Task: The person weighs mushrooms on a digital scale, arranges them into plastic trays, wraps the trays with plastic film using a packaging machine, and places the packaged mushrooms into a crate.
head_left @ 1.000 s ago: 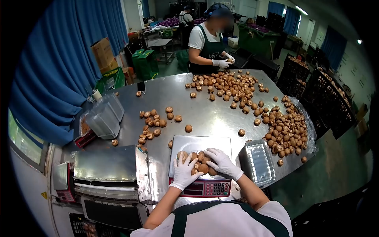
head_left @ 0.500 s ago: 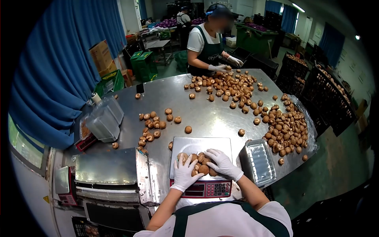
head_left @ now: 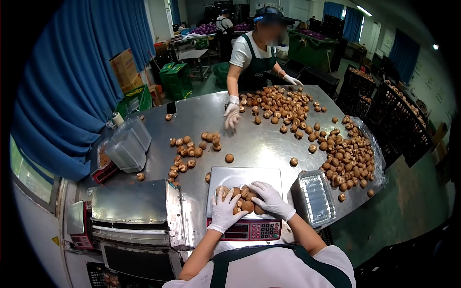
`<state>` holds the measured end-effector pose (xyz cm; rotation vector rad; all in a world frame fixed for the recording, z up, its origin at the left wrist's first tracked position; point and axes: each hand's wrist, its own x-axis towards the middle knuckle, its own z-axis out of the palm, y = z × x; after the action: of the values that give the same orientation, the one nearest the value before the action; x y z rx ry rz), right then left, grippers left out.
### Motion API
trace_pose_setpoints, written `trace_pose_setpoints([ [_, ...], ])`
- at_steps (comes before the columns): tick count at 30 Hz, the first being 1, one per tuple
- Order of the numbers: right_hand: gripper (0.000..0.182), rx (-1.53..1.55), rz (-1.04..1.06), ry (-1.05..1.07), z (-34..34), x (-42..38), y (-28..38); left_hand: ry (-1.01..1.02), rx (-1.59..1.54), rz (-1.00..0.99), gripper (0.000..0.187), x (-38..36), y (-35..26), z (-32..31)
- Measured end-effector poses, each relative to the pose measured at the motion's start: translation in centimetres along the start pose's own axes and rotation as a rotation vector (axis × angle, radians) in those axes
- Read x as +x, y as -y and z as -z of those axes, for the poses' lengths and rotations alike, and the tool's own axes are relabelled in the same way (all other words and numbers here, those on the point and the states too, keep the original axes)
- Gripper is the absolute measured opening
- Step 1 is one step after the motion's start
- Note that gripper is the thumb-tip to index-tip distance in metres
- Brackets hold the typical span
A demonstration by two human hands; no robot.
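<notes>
A small heap of brown shiitake mushrooms (head_left: 247, 206) sits on the steel plate of a red weighing scale (head_left: 259, 178). My left hand (head_left: 224, 211), in a white glove, cups the heap from the left, fingers curved over the caps. From the right, my gloved right hand (head_left: 272, 199) presses around the same mushrooms, its fingertips on the upper caps. Whatever lies under the heap is hidden by hands and mushrooms. Below the plate, the keypad (head_left: 264, 230) faces me. Right of the scale stands a stack of clear plastic trays (head_left: 314, 194).
Loose mushrooms (head_left: 182, 153) lie left beyond the scale; larger piles (head_left: 348, 158) cover the table's right and far sides. A co-worker (head_left: 254, 53) stands across the steel table (head_left: 192, 115). More clear trays (head_left: 127, 146) and a machine (head_left: 129, 204) are at left.
Both my hands stay around the heap. The co-worker's one hand has reached toward the middle of the table, and several loose mushrooms at left have shifted closer together.
</notes>
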<state>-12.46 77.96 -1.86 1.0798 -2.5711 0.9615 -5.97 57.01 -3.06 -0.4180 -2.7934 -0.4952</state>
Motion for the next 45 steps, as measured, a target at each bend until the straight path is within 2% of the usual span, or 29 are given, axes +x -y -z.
trace_pose_setpoints([
  [29, 0.048, 0.012, -0.023, 0.025, 0.0, -0.2, -0.2, 0.036, -0.039, 0.006, 0.067, 0.2, -0.1, 1.0],
  [30, 0.048, 0.061, -0.070, 0.016, 0.2, -0.3, -0.1, 0.035, -0.041, 0.007, 0.067, 0.2, 0.1, 1.2],
  [32, 0.048, 0.107, -0.108, 0.008, 0.8, -0.3, 0.3, -0.021, -0.337, 0.060, 0.066, 0.3, 1.0, 1.9],
  [34, 0.048, 0.374, -0.330, -0.186, 1.6, -0.7, 0.3, -0.113, -0.493, 0.106, 0.055, 0.3, 2.1, 3.2],
  [35, 0.046, 0.413, -0.391, -0.255, 2.2, -0.9, 0.1, -0.159, -0.562, 0.245, 0.049, 0.3, 2.1, 3.8],
  [36, 0.040, 0.329, -0.449, -0.328, 2.5, -1.1, -0.1, -0.202, -0.632, 0.385, 0.044, 0.2, 2.2, 4.2],
  [37, 0.037, 0.263, -0.493, -0.323, 2.7, -1.6, -0.9, -0.289, -0.502, 0.400, 0.037, -0.1, 3.5, 3.4],
  [38, 0.034, 0.195, -0.537, -0.319, 2.7, -2.1, -1.8, -0.324, -0.578, 0.450, 0.033, -0.2, 4.9, 2.5],
  [39, 0.033, 0.111, -0.560, -0.359, 2.5, -2.6, -2.3, -0.263, -0.505, 0.488, 0.030, -0.8, 6.0, 1.8],
  [40, 0.033, 0.109, -0.558, -0.359, 2.8, -2.9, -2.2, -0.202, -0.431, 0.524, 0.028, -1.0, 6.4, 1.8],
  [41, 0.034, 0.011, -0.669, -0.239, 3.4, -3.2, -1.8, -0.207, -0.432, 0.523, 0.028, -1.0, 6.5, 1.4],
  [43, 0.038, -0.113, -0.823, -0.057, 4.1, -3.6, -0.9, -0.017, -0.479, 0.592, 0.030, -1.2, 6.4, 1.3],
  [45, 0.034, -0.111, -0.840, -0.004, 3.0, -4.5, -1.3, -0.011, -0.464, 0.633, 0.030, -1.1, 5.5, 1.5],
])
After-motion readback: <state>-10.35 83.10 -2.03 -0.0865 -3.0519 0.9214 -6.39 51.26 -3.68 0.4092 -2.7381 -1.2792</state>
